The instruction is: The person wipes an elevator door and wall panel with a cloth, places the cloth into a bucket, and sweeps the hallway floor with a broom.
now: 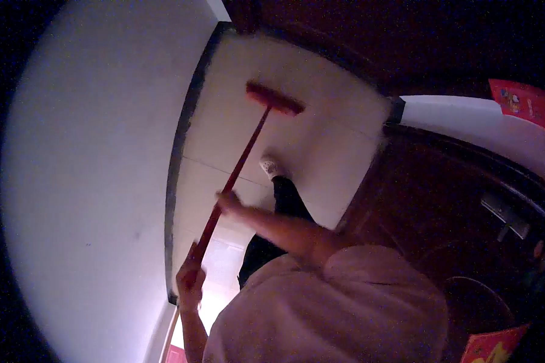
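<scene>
Nearest: the wearer's pale shirt (339, 308), filling the lower frame. Left hand (191, 281) closed around the near end of the red broom (249, 146); right hand (227, 202), slightly blurred, wrapped around the handle farther down. Handle's long axis runs aslant, from lower left by the left hand to upper right, head end pointing away from the body. Beyond the right hand, one light shoe (269, 166) on the pale tiled floor (327, 157), right of the handle. Farther out, the broom's wide head lies crosswise to the handle, over the floor between white wall (97, 169) and dark red door (430, 199). Bristle contact: cannot tell.
</scene>
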Available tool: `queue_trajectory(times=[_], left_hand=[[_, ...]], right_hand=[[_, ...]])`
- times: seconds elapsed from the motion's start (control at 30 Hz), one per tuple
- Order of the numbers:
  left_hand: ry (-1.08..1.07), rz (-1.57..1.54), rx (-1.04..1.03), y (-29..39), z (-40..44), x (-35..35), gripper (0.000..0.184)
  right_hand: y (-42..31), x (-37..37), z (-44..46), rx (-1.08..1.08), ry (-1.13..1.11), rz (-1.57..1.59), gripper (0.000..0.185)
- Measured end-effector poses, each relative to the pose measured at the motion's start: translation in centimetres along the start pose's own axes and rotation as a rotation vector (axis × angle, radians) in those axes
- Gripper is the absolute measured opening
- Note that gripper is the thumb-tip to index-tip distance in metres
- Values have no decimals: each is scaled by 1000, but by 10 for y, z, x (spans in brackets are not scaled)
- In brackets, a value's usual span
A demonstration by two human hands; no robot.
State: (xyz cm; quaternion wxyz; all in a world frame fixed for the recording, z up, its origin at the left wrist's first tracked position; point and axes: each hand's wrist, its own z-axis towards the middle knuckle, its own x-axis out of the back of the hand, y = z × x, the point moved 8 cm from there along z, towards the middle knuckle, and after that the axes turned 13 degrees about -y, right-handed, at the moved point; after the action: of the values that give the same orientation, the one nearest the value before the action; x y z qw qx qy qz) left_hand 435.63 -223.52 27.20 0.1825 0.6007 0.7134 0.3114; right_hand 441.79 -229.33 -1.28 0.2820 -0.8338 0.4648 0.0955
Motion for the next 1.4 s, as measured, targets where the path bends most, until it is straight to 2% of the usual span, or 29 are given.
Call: queue_trajectory(times=[0.03, 0.07, 0.1, 0.13, 0.17, 0.2, 0.27, 0.3, 0.33, 0.43, 0.47, 0.5, 0.57, 0.63, 0.7, 0.73, 0.77, 0.83, 0.9, 0.97, 1.0, 1.03, 1.07, 1.1, 1.17, 1.23, 1.27, 1.3, 1.4], left_hand=[[88, -53, 38, -13, -31, 23, 13], [136, -79, -27, -1, -45, 33, 9], [181, -102, -92, 11, -58, 42, 9], [171, -105, -258, 36, -63, 44, 13], [134, -30, -288, 39, -65, 54, 17], [43, -189, -329, 69, -51, 48, 15], [56, -224, -266, 69, -23, 60, 10], [-29, -133, -271, 75, -2, 51, 9], [-129, -41, -282, 83, 33, 43, 9], [-341, -77, -421, 124, 111, -3, 18], [-379, 76, -480, 123, 139, -21, 18], [-429, -94, -375, 119, 170, -31, 20], [-459, 27, -464, 124, 197, -34, 16], [-406, 65, -391, 122, 185, 3, 15], [-394, -7, -321, 131, 155, 54, 14], [-414, -60, -269, 129, 132, 85, 15], [-363, -99, -230, 120, 109, 131, 15], [-173, 87, -121, 128, 59, 199, 13], [-22, 98, -197, 132, 33, 254, 20], [70, 78, -276, 160, 19, 286, 34], [179, 113, -280, 157, -16, 232, 34], [208, 64, -180, 143, -36, 221, 32], [212, -22, -204, 139, -27, 222, 31], [217, -107, -229, 136, -18, 222, 29], [83, -212, -579, 157, 47, 234, 26], [125, -347, -456, 142, 115, 217, 23], [157, -246, -470, 116, 159, 204, 21], [177, -449, -589, 111, 181, 183, 24], [195, -321, -521, 113, 180, 174, 20]], right_hand=[[-13, -30, -24, 29, 40, -116, 27], [-35, -62, -58, -114, -138, 45, 27], [-35, -87, -62, -78, -247, 51, 26], [-32, -100, -65, -102, -223, 153, 24], [-38, -104, -62, -61, -235, 184, 25], [-48, -105, -58, -19, -245, 212, 25], [-89, -71, -53, 40, -172, 301, 29], [-118, -50, -44, 231, -184, 69, 27], [-119, -13, -33, 166, -62, 393, 23], [-165, 90, -27, 397, 104, 403, 24], [-157, 130, -13, 382, 102, 403, 27], [-191, 135, -39, 380, 109, 547, 29], [-219, 119, -55, 358, 74, 687, 31], [-195, 124, -16, 308, 139, 519, 32], [-169, 69, 31, 334, 105, 336, 32], [-161, 27, 52, 351, -42, -54, 30], [-157, -46, 40, -1, 27, 411, 30], [-152, -161, 57, -76, -308, 487, 26], [-173, -236, 59, -243, -409, 425, 17], [-219, -271, 48, -241, -451, 305, 15], [-191, -251, 9, -239, -499, 219, 16], [-189, -246, -12, -217, -479, 227, 18], [-198, -233, -12, -205, -458, 230, 20], [-211, -215, 26, 42, -440, -49, 22], [-252, -173, 82, 130, -347, -116, 24], [-302, -121, 136, 156, -281, -64, 26], [-333, -105, 152, 183, -250, -61, 28], [-351, -94, 132, 229, -143, -14, 23], [-341, -74, 156, 30, -9, -226, 20]])
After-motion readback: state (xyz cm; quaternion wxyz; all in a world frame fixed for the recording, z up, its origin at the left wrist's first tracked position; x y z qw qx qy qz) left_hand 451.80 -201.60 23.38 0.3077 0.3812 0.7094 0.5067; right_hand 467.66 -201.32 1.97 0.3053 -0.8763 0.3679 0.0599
